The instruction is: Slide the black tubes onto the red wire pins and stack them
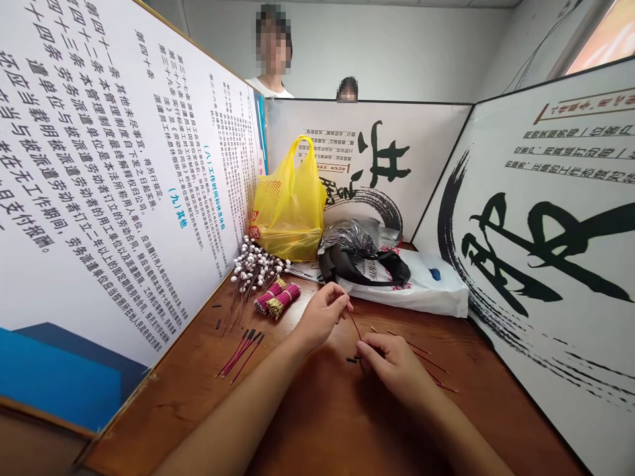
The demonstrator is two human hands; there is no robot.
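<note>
My left hand [322, 314] pinches the upper end of a thin dark red wire stem [354, 326] above the wooden table [317, 410]. My right hand [391, 363] is closed low on the same stem, fingertips near its bottom end. A few short black tube pieces [352, 359] lie just left of my right hand. Several loose red stems [426, 360] are scattered to the right of it. A small pile of red stems with black tips [242, 352] lies to the left of my left forearm.
Two bundles of pink-red wires [278, 299] and a bunch of white bead stems [253, 264] lie at the back left. A yellow plastic bag [290, 205], a black bag [357, 248] and a white bag [421, 287] stand behind. Printed boards wall three sides; two people stand beyond.
</note>
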